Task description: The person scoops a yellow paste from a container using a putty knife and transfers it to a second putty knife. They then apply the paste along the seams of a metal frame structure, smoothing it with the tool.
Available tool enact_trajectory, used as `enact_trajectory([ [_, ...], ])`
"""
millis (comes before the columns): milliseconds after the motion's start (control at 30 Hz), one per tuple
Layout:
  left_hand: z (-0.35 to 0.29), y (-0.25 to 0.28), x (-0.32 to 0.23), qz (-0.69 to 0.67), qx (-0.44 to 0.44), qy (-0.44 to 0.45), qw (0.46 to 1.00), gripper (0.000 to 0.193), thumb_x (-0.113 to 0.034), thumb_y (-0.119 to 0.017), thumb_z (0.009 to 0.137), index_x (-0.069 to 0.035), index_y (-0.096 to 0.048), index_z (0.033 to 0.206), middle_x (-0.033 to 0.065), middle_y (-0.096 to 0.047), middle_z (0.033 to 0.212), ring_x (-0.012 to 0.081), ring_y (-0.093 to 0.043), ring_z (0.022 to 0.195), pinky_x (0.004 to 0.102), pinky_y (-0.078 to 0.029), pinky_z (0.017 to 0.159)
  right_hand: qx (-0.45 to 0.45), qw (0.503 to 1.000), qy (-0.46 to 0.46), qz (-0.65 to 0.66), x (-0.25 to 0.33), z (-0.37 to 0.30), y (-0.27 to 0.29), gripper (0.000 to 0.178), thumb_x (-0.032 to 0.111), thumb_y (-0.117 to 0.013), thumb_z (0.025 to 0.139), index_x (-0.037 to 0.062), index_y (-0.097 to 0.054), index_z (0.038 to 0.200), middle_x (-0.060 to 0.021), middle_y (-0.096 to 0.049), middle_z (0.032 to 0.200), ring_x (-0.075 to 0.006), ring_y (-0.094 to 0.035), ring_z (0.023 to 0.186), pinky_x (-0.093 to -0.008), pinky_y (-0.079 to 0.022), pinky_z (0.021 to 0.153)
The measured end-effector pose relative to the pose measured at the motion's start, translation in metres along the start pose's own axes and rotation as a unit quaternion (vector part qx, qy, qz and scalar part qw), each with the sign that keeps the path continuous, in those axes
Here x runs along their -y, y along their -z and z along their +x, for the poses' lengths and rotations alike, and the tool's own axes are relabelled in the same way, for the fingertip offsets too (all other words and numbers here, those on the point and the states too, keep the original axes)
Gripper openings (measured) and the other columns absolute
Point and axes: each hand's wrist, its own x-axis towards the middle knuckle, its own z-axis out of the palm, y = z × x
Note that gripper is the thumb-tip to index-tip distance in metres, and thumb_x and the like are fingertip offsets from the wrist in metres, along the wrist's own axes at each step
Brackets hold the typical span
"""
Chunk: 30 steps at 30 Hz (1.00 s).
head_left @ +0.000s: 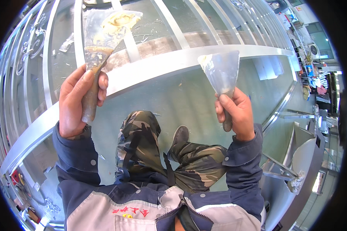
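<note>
My left hand is closed round the handle of a wide putty knife, held upright with its blade pointing away from me. A lump of cream-coloured putty sticks to the far end of that blade, and dried smears run down toward the handle. In my right hand is a second putty knife, its handle gripped between thumb and fingers. This blade is mostly clean, with a small dab of putty at its left corner. The two knives are well apart.
A white metal frame with several parallel bars spans the space ahead of me. Scraps lie on the green-grey floor beneath it. At the right stand metal panels. My leg in camouflage trousers is bent below my hands.
</note>
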Motion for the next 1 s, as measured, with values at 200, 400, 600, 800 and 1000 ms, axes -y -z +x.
enact_trajectory([
  [200, 0.0, 0.009, 0.008, -0.024, 0.016, -0.028, 0.999, 0.042, -0.024, -0.049, 0.11, 0.006, -0.055, 0.139, 0.0067, -0.065, 0.092, 0.0093, -0.053, 0.062, 0.0216, -0.042, 0.056, -0.028, 0.996, -0.027, -0.075, 0.003, 0.004, -0.014, 0.014, 0.015, -0.063, 0.105, 0.0017, -0.066, 0.108, -0.0016, -0.067, 0.08, -0.0064, -0.056, 0.059, -0.0225, -0.044, 0.054],
  [400, -0.003, 0.01, 0.005, -0.034, 0.046, -0.028, 0.998, 0.04, -0.022, -0.051, 0.109, 0.006, -0.057, 0.137, 0.0067, -0.066, 0.094, 0.0089, -0.058, 0.073, 0.0228, -0.048, 0.063, -0.114, 0.92, 0.099, -0.361, 0.001, 0.007, -0.028, 0.009, 0.009, -0.068, 0.099, 0.001, -0.068, 0.102, -0.008, -0.069, 0.077, -0.0142, -0.062, 0.06, -0.0305, -0.048, 0.057],
  [600, -0.005, 0.009, 0.005, -0.029, 0.041, -0.033, 0.998, 0.038, -0.021, -0.05, 0.109, 0.006, -0.058, 0.135, 0.0069, -0.066, 0.094, 0.0093, -0.058, 0.073, 0.0232, -0.047, 0.064, -0.154, 0.849, 0.225, -0.453, 0.0, 0.004, -0.038, 0.023, 0.004, -0.072, 0.092, 0.0058, -0.073, 0.114, -0.0122, -0.069, 0.079, -0.0277, -0.064, 0.063, -0.035, -0.05, 0.06],
  [800, -0.006, 0.0, 0.006, -0.009, 0.006, -0.035, 0.999, 0.049, -0.023, -0.048, 0.109, 0.009, -0.049, 0.146, 0.0059, -0.059, 0.081, 0.0085, -0.05, 0.064, 0.0221, -0.04, 0.059, -0.151, 0.743, 0.295, -0.582, 0.003, 0.003, -0.042, 0.041, -0.002, -0.075, 0.082, 0.0128, -0.074, 0.121, -0.0072, -0.069, 0.085, -0.0263, -0.066, 0.072, -0.0377, -0.051, 0.06],
  [1000, -0.004, 0.014, 0.012, -0.047, 0.066, -0.049, 0.996, 0.04, -0.022, -0.051, 0.109, 0.005, -0.057, 0.137, 0.0071, -0.066, 0.094, 0.0092, -0.058, 0.072, 0.0228, -0.048, 0.064, -0.156, 0.697, 0.305, -0.63, -0.003, 0.002, -0.045, 0.046, 0.0, -0.077, 0.079, 0.0142, -0.074, 0.123, -0.0038, -0.072, 0.088, -0.0226, -0.067, 0.075, -0.0355, -0.053, 0.061],
])
